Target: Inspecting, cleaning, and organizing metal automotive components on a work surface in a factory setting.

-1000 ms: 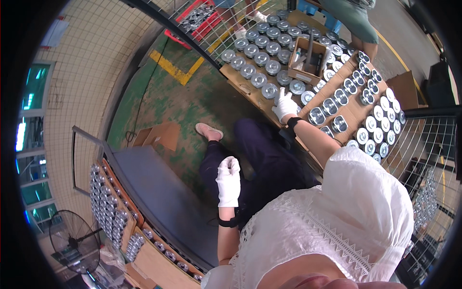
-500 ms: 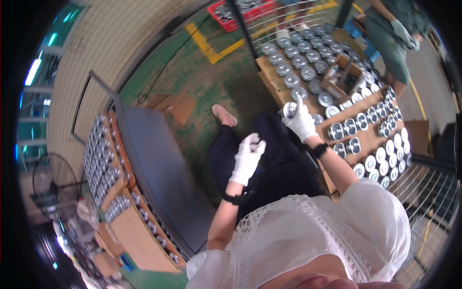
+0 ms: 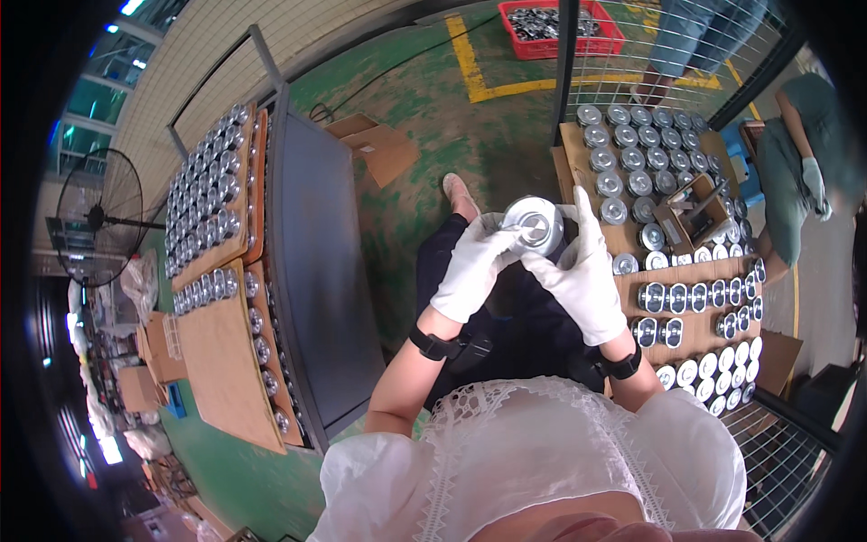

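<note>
A round silver metal piston (image 3: 535, 226) is held up in front of my body, its flat circular face toward me. My white-gloved left hand (image 3: 476, 262) is closed on its left side, with the thumb over the rim. On the other side, my white-gloved right hand (image 3: 582, 271) grips it from the right and below, its index finger pointing up and free. Some fingertips are hidden behind the piston. To the right, rows of similar pistons (image 3: 639, 183) stand on a cardboard-covered rack shelf, and more lie on their sides on a cardboard sheet (image 3: 700, 271).
An open cardboard box (image 3: 694, 212) with tools sits among the pistons at right. At left stands a grey metal cart (image 3: 316, 226) carrying boards of pistons (image 3: 208, 190). A red crate (image 3: 560, 45) of metal parts is on the floor beyond. A co-worker's gloved hand (image 3: 815, 185) shows at far right.
My right hand has brought the piston from beside the right-hand rack to the front of my body. My left hand has come up and taken hold too. The view has turned rightward.
</note>
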{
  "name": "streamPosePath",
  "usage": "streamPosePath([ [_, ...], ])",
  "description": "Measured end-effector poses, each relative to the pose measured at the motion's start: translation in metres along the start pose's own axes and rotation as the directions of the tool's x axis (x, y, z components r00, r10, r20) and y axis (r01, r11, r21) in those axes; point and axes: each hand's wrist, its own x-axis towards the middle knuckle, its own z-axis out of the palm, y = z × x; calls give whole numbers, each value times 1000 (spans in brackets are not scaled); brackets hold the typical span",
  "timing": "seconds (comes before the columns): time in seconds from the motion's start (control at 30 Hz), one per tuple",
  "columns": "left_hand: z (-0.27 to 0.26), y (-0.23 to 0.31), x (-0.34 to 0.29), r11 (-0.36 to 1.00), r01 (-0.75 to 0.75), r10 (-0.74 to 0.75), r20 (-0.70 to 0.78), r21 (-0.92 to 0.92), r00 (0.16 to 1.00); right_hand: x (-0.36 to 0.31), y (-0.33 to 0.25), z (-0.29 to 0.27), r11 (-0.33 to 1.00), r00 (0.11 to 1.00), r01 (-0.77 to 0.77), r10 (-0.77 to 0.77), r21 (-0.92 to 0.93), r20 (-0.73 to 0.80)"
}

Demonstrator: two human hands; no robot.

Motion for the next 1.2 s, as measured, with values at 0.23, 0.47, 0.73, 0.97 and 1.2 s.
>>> streamPosePath([
  [0.23,-22,19,-8,994,-22,20,-23,-108,1000,-10,14,8,841,947,-313,245,440,207],
  [0.47,-4,16,-19,869,-345,349,54,355,936,-6,28,37,159,791,-609,196,777,580],
  [0.73,25,14,-33,153,-574,595,389,805,704,-14,48,50,-524,716,-619,-70,585,695],
  [0.97,17,10,-32,21,-469,659,341,883,671,-2,29,33,-200,830,-531,73,824,552],
  [1.2,9,0,-21,129,-419,621,256,899,741,-5,11,27,242,906,-399,250,884,341],
])
